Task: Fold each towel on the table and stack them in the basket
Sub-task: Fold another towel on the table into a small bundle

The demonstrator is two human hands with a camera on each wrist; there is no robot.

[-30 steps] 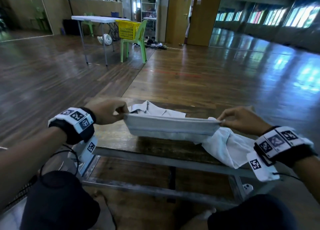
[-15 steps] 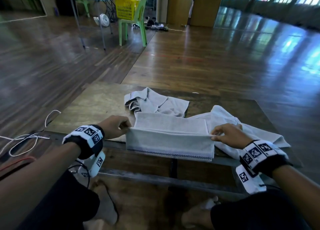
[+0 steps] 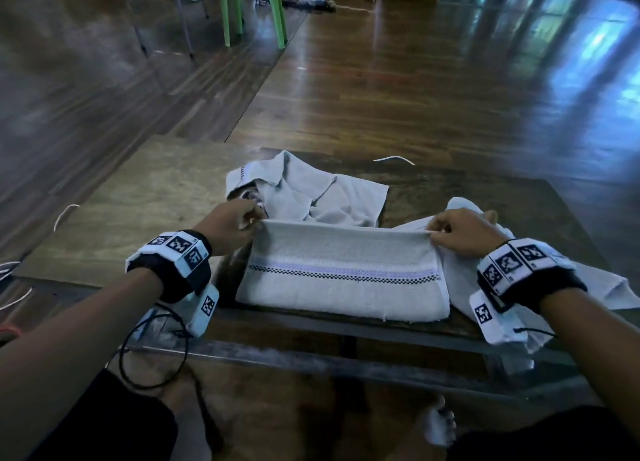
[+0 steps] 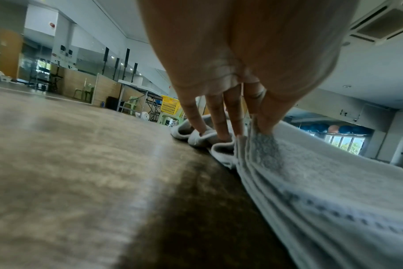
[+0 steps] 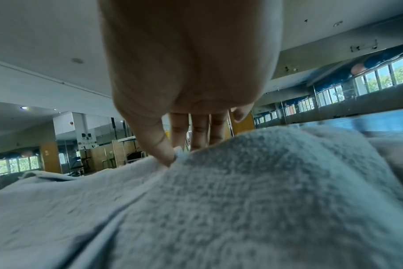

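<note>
A pale grey folded towel [image 3: 343, 280] with a checked stripe lies flat near the front edge of the low wooden table [image 3: 138, 211]. My left hand [image 3: 239, 225] pinches its far left corner, thumb and fingers on the layered edge [image 4: 253, 143]. My right hand [image 3: 457, 232] pinches the far right corner [image 5: 175, 156]. A crumpled grey towel [image 3: 308, 190] lies behind it. Another loose towel [image 3: 491, 287] lies at the right under my right wrist. The yellow basket [image 4: 169, 104] sits far off on a green chair.
White cables [image 3: 65, 211] trail off the table's left side. The green chair's legs [image 3: 256, 13] and a folding table [image 4: 138, 89] stand across the shiny wooden floor. My knees and a bare foot [image 3: 440, 422] are below the table's metal frame.
The towel, held up in the air a second ago, now lies flat on the table, folded over. Both hands have moved forward to its far corners, and the view has tilted down.
</note>
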